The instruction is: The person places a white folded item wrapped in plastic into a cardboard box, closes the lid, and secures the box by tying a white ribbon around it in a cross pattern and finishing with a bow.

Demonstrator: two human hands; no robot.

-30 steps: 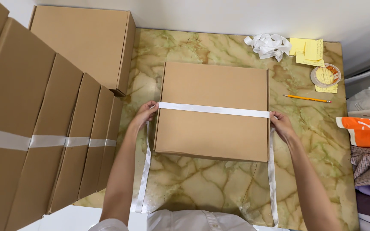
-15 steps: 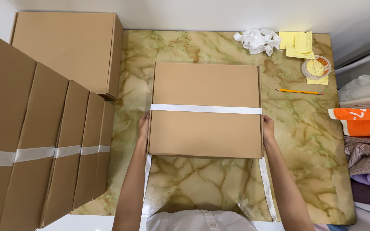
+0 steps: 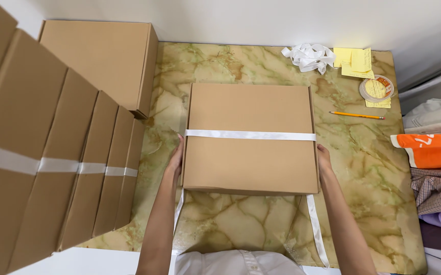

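Observation:
A flat brown cardboard box [image 3: 251, 109] lies on the marbled green tabletop [image 3: 373, 168]. A white ribbon [image 3: 251, 135] runs across its lid from left to right, and both ends hang down past the near edge toward me. My left hand [image 3: 175, 159] presses flat against the box's left side, just below the ribbon. My right hand [image 3: 324, 159] grips the right side at the same height. Both hands clasp the box between them.
A row of several ribbon-tied cardboard boxes [image 3: 52, 163] stands at the left, with one flat box [image 3: 100, 61] behind. A white ribbon bundle [image 3: 309, 55], yellow notes [image 3: 353, 60], a round lidded tub [image 3: 376, 89] and a pencil [image 3: 357, 115] lie at the back right. Folded clothes [image 3: 437, 168] pile at the right edge.
My hands slid from the ribbon's ends at the box edges down to the box's sides. The loose ribbon ends now hang free at the front.

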